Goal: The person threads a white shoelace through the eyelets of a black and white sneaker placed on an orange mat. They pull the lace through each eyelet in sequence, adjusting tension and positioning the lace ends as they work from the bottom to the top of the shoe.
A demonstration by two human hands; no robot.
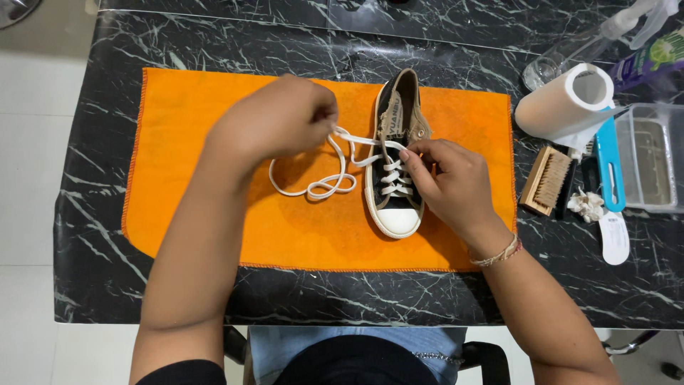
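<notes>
A black canvas sneaker [394, 153] with a white toe cap lies on an orange cloth [214, 135], toe pointing toward me. My left hand [278, 117] is closed on the white shoelace [313, 187], pulling it out to the left of the shoe; the lace's loose part loops on the cloth. Resting on the right side of the sneaker, my right hand [449, 178] has its fingers pinching at the laced eyelets. A beaded bracelet [499, 253] circles my right wrist.
The cloth lies on a black marble table [92, 214]. At the right stand a white paper roll [563, 103], a wooden brush [547, 180], a blue-handled tool [610, 167], a clear plastic box [652, 157], a glass [545, 68] and spray bottles [652, 57].
</notes>
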